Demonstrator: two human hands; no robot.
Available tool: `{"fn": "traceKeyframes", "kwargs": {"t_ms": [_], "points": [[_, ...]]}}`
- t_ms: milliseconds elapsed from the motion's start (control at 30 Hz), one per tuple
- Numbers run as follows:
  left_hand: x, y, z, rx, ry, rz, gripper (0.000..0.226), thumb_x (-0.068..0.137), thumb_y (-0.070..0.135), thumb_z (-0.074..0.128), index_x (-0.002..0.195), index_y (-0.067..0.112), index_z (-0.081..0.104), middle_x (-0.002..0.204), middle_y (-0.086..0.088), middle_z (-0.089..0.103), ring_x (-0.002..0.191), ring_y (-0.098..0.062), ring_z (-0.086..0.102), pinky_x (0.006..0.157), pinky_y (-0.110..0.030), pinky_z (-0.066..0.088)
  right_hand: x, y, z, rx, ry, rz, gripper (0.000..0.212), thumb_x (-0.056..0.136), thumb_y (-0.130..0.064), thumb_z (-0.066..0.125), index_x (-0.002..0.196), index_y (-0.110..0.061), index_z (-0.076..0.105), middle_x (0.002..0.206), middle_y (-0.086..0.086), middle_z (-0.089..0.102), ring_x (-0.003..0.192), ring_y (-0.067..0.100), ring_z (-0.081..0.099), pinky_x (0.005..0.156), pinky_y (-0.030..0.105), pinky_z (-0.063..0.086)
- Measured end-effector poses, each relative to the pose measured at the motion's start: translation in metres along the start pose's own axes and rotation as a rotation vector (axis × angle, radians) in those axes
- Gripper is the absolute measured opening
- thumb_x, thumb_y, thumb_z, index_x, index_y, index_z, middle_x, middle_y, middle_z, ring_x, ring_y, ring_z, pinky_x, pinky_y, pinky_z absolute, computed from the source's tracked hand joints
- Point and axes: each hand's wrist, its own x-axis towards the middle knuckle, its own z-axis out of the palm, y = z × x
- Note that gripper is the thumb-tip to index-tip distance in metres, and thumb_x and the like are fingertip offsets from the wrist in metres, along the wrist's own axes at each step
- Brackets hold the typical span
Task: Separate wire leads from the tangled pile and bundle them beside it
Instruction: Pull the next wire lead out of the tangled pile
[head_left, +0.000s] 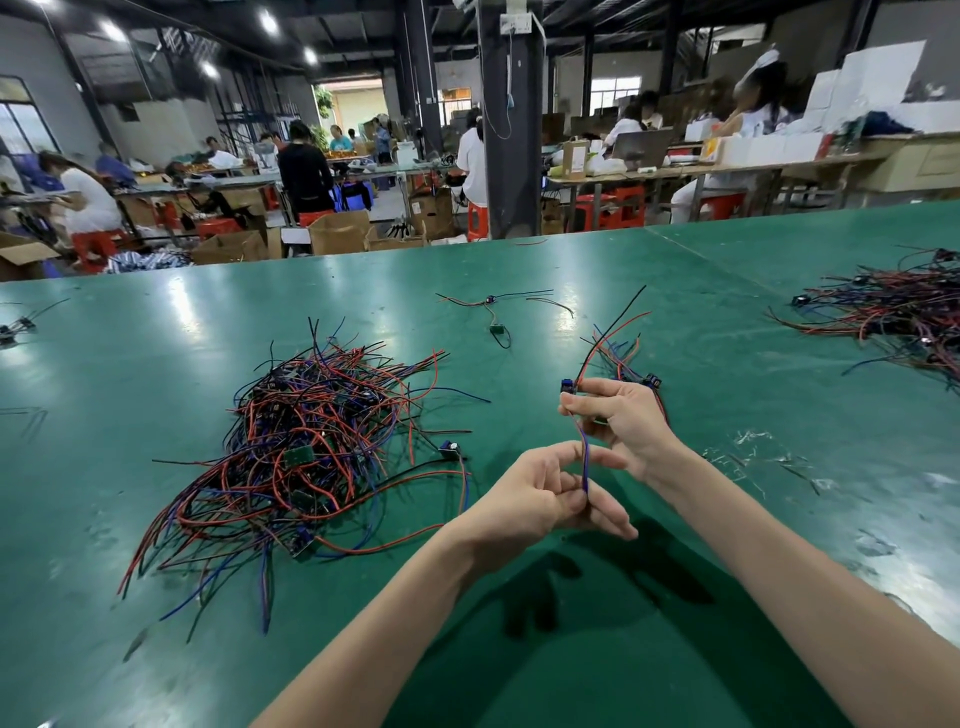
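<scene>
Both ends of one lead (584, 457) are being pinched taut, left hand (540, 501) low, right hand (623, 423) high, fingers (571, 499) straightening it for the bundle (621, 358).

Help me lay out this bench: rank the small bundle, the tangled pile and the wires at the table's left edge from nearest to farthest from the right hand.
From the right hand:
1. Small bundle, just behind it.
2. Tangled pile, to its left.
3. Left-edge wires, far left.
</scene>
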Motion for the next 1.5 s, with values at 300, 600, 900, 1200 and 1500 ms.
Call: {"fn": "traceKeyframes", "kwargs": {"t_ms": [300, 600, 900, 1200, 1500], "points": [[0.003, -0.001, 0.012, 0.017, 0.115, -0.066, 0.027, 0.099, -0.008, 0.031, 0.088, 0.008, 0.05, 0.078, 0.0, 0.067, 0.076, -0.009, 0.065, 0.086, -0.027, 0.054, 0.001, -0.002, -0.003, -0.034, 0.036, -0.013, 0.015, 0.075, 0.006, 0.071, 0.08, -0.008, 0.068, 0.059, 0.0, 0.069, 0.055, 0.006, 0.062, 0.048, 0.014, 0.043], [0.005, -0.001, 0.015, 0.126, 0.163, -0.097, 0.036, 0.095, -0.016, 0.031, 0.081, 0.011, 0.05, 0.078, -0.001, 0.049, 0.067, -0.001, 0.054, 0.092, -0.027, 0.051, 0.001, 0.003, 0.0, -0.049, 0.029, 0.0, 0.018, 0.075, 0.008, 0.07, 0.083, -0.007, 0.065, 0.059, 0.0, 0.069, 0.055, 0.006, 0.065, 0.046, 0.014, 0.044], [0.004, 0.006, 0.015, 0.079, 0.175, -0.258, 0.039, 0.086, -0.02, 0.023, 0.073, 0.006, 0.049, 0.05, -0.001, 0.043, 0.044, -0.008, 0.045, 0.073, -0.035, 0.058, 0.0, 0.002, -0.001, -0.021, 0.024, -0.005, 0.017, 0.075, 0.01, 0.07, 0.085, -0.003, 0.064, 0.058, 0.002, 0.068, 0.053, 0.008, 0.063, 0.04, 0.015, 0.038], [0.001, 0.008, 0.016, 0.057, -0.098, -0.479, 0.034, 0.081, -0.006, 0.036, 0.084, 0.007, 0.068, 0.05, -0.001, 0.058, 0.047, -0.013, 0.059, 0.05, -0.021, 0.054, 0.007, -0.011, -0.02, 0.05, 0.137, 0.024, 0.016, 0.074, 0.007, 0.071, 0.085, -0.002, 0.065, 0.06, 0.006, 0.068, 0.041, 0.004, 0.042, 0.036, 0.015, 0.03], [0.014, 0.008, -0.022, 0.032, 0.595, -0.125, 0.015, 0.091, 0.003, 0.052, 0.087, 0.011, 0.064, 0.066, 0.002, 0.057, 0.047, -0.005, 0.041, 0.039, -0.017, 0.034, -0.003, -0.008, 0.002, 0.117, -0.039, 0.059, 0.015, 0.077, 0.009, 0.066, 0.089, 0.003, 0.063, 0.058, 0.007, 0.066, 0.036, 0.001, 0.043, 0.033, 0.012, 0.027]]}}
